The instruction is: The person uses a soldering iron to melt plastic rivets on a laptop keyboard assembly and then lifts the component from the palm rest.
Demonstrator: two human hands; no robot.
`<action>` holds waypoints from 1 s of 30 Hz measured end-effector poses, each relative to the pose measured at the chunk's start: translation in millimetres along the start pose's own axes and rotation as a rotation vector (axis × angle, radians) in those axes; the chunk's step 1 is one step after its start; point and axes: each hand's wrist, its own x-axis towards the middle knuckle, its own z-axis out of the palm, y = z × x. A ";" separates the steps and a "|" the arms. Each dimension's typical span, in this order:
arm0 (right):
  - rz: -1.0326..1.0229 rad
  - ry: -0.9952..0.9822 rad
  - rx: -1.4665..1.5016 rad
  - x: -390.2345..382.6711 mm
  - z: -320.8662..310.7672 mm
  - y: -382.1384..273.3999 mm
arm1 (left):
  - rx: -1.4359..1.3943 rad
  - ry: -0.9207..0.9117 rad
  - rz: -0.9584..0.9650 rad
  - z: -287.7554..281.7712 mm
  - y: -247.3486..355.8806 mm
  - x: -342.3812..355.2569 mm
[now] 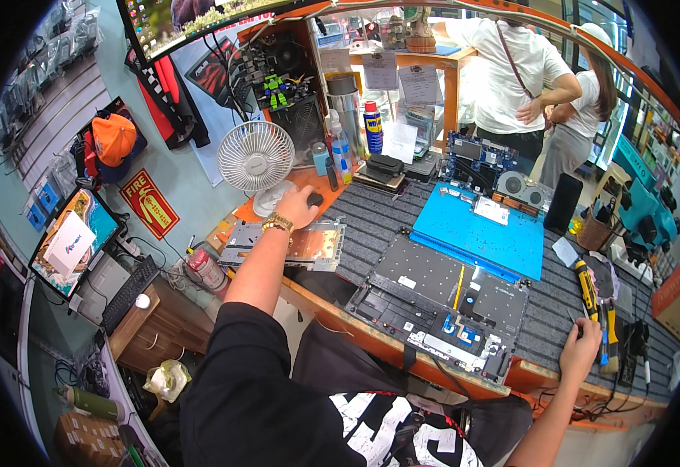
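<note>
Left fingers (pixel 306 194) near white fan (pixel 256 156), right fingers (pixel 590 328) beside yellow-black tool (pixel 587 288), black laptop shell (pixel 432 289) between

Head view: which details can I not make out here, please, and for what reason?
All in the head view:
Left hand: what lies under its palm is hidden by the hand itself.
Right hand: whether it grips something is too small to tell.
Upper monitor: its top is cut off by the picture's upper edge.
Hanging papers: their writing is too small to read.
</note>
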 end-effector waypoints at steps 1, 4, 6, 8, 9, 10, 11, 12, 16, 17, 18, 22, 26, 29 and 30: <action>0.002 -0.003 0.000 -0.1 0.1 0.2 | 0.001 0.000 0.000 -0.2 0.0 0.1; 0.005 -0.010 -0.008 -0.3 -0.1 0.5 | -0.004 -0.006 0.000 -0.7 -0.2 0.2; -0.001 -0.005 -0.014 -0.1 -0.3 0.5 | -0.006 -0.009 0.003 -0.8 -0.5 0.3; -0.002 -0.002 -0.015 -0.2 -0.2 0.3 | 0.000 -0.007 0.005 -0.9 -0.9 0.2; -0.003 0.000 -0.014 -0.3 -0.1 0.2 | -0.008 -0.003 0.013 -0.9 -1.1 0.0; -0.001 -0.001 -0.011 -0.4 0.1 0.2 | -0.009 -0.001 0.017 -0.9 -1.4 -0.2; 0.001 0.001 -0.013 -0.5 0.1 0.2 | -0.003 -0.001 0.014 -0.7 -1.5 -0.4; 0.005 -0.001 -0.014 -0.4 0.3 0.2 | -0.013 -0.001 0.019 -0.5 -1.7 -0.4; 0.008 -0.010 -0.021 0.3 0.2 0.1 | -0.008 -0.008 0.015 -0.4 -1.8 0.7; 0.009 -0.012 -0.020 0.3 0.1 -0.1 | 0.002 -0.013 0.008 -0.4 -1.6 0.9; 0.012 -0.012 -0.019 0.3 0.0 -0.4 | -0.003 -0.009 0.013 -0.3 -1.5 0.8; 0.018 -0.014 -0.021 -0.1 -0.7 -1.9 | 0.001 -0.007 0.009 -1.5 0.1 -0.4; 0.011 -0.009 -0.014 -0.2 -1.4 -2.5 | 0.008 -0.020 -0.014 -3.8 2.8 -1.3; -0.002 -0.009 -0.013 -0.2 -1.6 -2.1 | 0.002 -0.015 -0.008 -4.6 2.9 -1.8; -0.003 -0.007 -0.010 -0.3 -1.4 -1.9 | -0.008 -0.016 -0.003 -4.3 2.5 -1.8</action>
